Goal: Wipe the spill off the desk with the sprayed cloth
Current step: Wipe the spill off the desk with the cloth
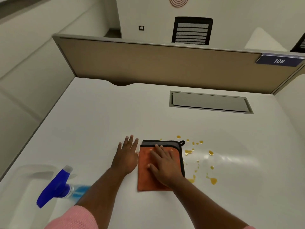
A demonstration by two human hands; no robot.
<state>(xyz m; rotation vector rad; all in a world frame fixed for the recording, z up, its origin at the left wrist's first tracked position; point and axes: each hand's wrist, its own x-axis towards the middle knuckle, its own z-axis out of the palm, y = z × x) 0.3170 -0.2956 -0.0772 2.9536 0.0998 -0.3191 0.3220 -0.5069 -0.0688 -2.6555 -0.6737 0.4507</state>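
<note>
An office cubicle, seen from the head camera: a smooth, slightly glossy white counter (102, 113) backed by a tan fabric-faced partition (156, 63) with a blue number plate (279, 60), and a grey rectangular hatch (209, 101) set flush into the surface. Near the front edge lies the cloth (145, 176), a folded rectangle of orange plush microfibre with a grey reverse showing along its far edge, black stitched binding and a small hanging loop at one corner. The right hand (165, 166) lies flat on top of it, fingers (159, 150) spread and extended, pressing the fabric down rather than gripping it. The left hand (127, 156) rests palm-down on the bare counter just beside the cloth's left edge, fingers straight and holding nothing. The spill (212, 180) is a scatter of amber, glistening drops and small pools immediately right of the cloth, some touching its bound edge. By my reading the wiping has barely begun: the drops look undisturbed, with no smear visible, so nearly the whole spill remains to be swept up. A spray bottle (56, 187) with a blue trigger head and clear body lies blurred at lower left, well apart from the mess.
</note>
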